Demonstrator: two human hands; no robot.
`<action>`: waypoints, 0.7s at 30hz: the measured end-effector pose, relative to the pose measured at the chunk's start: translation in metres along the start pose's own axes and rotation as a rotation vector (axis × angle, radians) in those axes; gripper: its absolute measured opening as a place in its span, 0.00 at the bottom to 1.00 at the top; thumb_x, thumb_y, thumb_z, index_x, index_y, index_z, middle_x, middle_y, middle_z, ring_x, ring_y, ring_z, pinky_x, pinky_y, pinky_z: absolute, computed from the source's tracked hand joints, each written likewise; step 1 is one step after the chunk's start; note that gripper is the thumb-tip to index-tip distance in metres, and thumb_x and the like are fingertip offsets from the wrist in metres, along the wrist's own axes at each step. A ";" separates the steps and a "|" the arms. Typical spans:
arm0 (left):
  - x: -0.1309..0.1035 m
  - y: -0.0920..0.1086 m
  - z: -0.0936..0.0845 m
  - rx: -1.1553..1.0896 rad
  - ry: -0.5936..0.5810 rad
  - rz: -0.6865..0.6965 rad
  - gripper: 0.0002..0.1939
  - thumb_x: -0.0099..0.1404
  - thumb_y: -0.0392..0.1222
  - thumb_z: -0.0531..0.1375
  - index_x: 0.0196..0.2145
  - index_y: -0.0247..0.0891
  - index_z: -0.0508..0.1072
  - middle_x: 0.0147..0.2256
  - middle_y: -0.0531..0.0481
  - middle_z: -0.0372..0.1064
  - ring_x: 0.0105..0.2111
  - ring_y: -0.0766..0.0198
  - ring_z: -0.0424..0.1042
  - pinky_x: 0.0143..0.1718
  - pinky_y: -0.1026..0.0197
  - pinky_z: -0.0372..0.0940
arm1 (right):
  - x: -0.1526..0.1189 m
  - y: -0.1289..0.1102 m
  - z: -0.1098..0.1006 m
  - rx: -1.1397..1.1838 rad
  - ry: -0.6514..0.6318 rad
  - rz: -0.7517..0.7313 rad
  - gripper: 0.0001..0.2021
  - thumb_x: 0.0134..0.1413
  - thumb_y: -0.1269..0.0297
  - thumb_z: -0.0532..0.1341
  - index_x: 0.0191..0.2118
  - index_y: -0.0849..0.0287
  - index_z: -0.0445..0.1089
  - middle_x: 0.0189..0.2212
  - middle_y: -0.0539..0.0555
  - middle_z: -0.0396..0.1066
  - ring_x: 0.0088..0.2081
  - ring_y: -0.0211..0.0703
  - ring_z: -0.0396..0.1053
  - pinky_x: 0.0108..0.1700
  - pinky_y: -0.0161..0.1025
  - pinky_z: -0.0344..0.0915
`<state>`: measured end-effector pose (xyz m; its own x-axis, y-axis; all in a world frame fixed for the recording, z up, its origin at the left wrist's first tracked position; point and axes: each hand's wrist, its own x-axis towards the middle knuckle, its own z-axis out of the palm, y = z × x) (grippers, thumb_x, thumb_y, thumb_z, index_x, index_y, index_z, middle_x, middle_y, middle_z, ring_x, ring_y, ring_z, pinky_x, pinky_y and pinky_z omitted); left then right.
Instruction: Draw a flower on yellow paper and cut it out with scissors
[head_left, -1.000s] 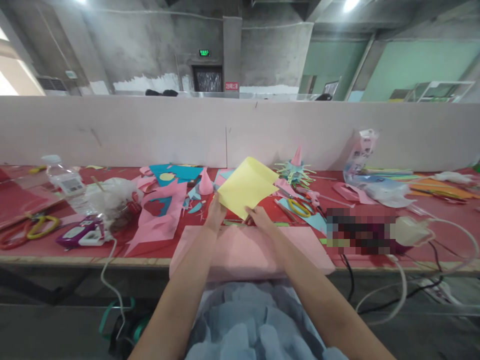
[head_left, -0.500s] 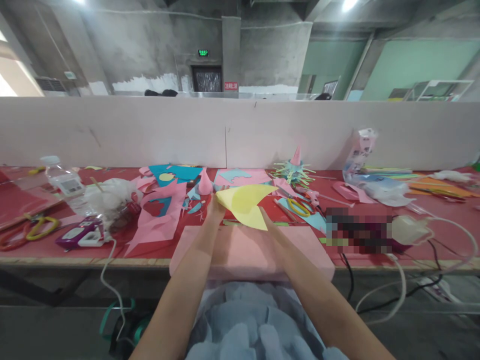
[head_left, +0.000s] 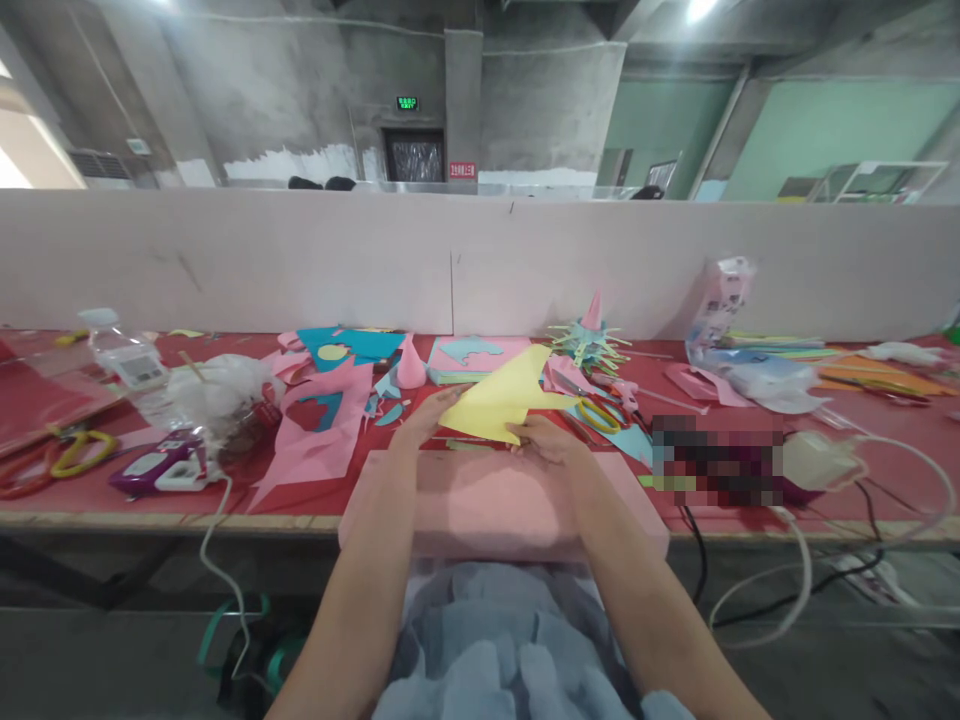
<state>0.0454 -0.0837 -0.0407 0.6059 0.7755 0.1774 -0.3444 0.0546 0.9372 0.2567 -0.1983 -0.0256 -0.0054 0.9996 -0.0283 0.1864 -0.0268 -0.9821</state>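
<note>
Both hands had hold of yellow paper [head_left: 489,400] above red table [head_left: 660,395], just beyond pink block [head_left: 491,505]. L hand [head_left: 427,418], part-curled, pinched its left edge; R hand [head_left: 546,440], fingers bent, gripped lower right. Vs prev frame: paper rolled tighter, R hand uncovered. Tip near yellow-handled scissors [head_left: 598,414]; block top open btwn forearms, overlapping table's front edge.

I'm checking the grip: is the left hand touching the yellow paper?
Touching. The head view shows the left hand against the left edge of the yellow paper, with no gap between.
</note>
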 end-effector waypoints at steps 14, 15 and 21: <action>-0.008 -0.009 -0.018 0.146 -0.014 -0.220 0.21 0.43 0.32 0.70 0.38 0.33 0.77 0.38 0.40 0.75 0.37 0.52 0.75 0.42 0.54 0.68 | 0.012 0.006 -0.003 -0.031 -0.170 0.102 0.10 0.43 0.62 0.65 0.29 0.65 0.73 0.18 0.53 0.71 0.20 0.37 0.64 0.25 0.33 0.63; -0.008 -0.010 -0.020 0.166 -0.004 -0.222 0.20 0.43 0.32 0.70 0.38 0.33 0.77 0.38 0.40 0.75 0.37 0.52 0.75 0.42 0.54 0.68 | 0.011 0.005 -0.002 -0.039 -0.169 0.103 0.10 0.43 0.61 0.65 0.29 0.65 0.73 0.18 0.52 0.71 0.19 0.37 0.64 0.25 0.33 0.63; -0.008 -0.007 -0.022 0.143 0.058 -0.235 0.16 0.47 0.37 0.69 0.37 0.32 0.77 0.36 0.39 0.76 0.35 0.50 0.75 0.42 0.51 0.67 | 0.008 0.006 -0.003 -0.089 -0.126 0.090 0.11 0.45 0.60 0.65 0.29 0.66 0.72 0.21 0.53 0.72 0.23 0.37 0.66 0.27 0.33 0.62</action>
<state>0.0269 -0.0762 -0.0557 0.6137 0.7870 -0.0630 -0.0926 0.1510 0.9842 0.2606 -0.1903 -0.0309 -0.1070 0.9838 -0.1439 0.2778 -0.1094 -0.9544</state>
